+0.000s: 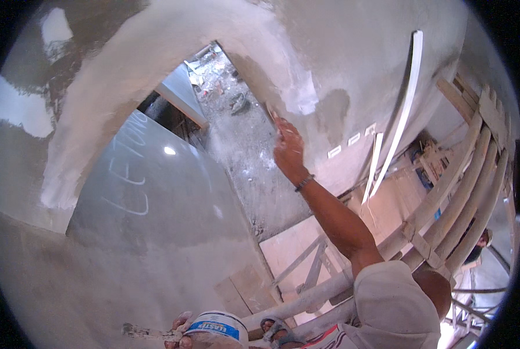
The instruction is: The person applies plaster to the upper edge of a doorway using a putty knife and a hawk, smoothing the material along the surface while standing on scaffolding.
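My right hand (288, 145) is raised at the right edge of an arched opening (269, 116), beside whitish putty (303, 96) on the grey wall. Its fingers are closed around a thin tool (273, 114), too small to make out clearly. My left hand (181, 334), at the bottom of the view, grips a white tub (216, 320) with a blue label, along with a putty-caked scraper (146, 332) whose blade points left.
Scaffold poles (469, 168) and a sandalled foot (276, 333) are below me. A rubble-strewn floor (239, 157) shows through the opening. Long white strips (405, 104) are beside small wall boxes (353, 139). Another person (479, 247) is partly visible at far right.
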`<state>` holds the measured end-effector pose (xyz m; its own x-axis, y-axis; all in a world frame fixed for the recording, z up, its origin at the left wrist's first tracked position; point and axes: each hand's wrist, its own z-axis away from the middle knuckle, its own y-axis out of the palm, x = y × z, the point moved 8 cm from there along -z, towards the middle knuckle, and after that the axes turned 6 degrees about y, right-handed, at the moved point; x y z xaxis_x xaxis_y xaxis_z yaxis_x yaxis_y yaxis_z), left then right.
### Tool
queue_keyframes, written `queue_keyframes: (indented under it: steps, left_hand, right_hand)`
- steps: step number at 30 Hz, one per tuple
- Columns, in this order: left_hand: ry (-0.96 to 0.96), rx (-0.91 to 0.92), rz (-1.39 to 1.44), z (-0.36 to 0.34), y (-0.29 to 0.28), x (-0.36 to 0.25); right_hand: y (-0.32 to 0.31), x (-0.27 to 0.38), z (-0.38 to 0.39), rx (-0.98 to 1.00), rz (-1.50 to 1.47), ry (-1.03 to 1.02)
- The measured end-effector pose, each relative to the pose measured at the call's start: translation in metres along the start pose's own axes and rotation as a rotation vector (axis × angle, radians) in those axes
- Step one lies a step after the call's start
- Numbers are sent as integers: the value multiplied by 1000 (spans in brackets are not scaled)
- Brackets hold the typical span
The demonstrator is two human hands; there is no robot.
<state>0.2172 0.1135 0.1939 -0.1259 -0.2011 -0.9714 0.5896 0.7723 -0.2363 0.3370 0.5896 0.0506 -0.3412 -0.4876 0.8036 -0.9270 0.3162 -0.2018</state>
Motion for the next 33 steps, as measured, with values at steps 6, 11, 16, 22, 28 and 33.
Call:
queue_keyframes:
  steps: [6,11,16,22,28,33]
  left_hand:
    - [-42,-7,1,15,-29,12]
    - [-6,-103,77,9,-29,-15]
    - [-44,-53,216,-4,-48,5]
    - [222,-384,347,-3,-123,-10]
    - [442,-606,120,16,-264,-17]
    - [378,-657,-237,25,-382,-33]
  right_hand:
    - [-110,151,-132,-415,253,-475]
    - [-106,267,-195,-290,468,-942]
    - [-50,179,-97,-143,327,-781]
    - [-39,186,-62,49,244,-327]
    - [-33,311,-143,-180,397,-441]
    - [56,407,-80,-237,473,-557]
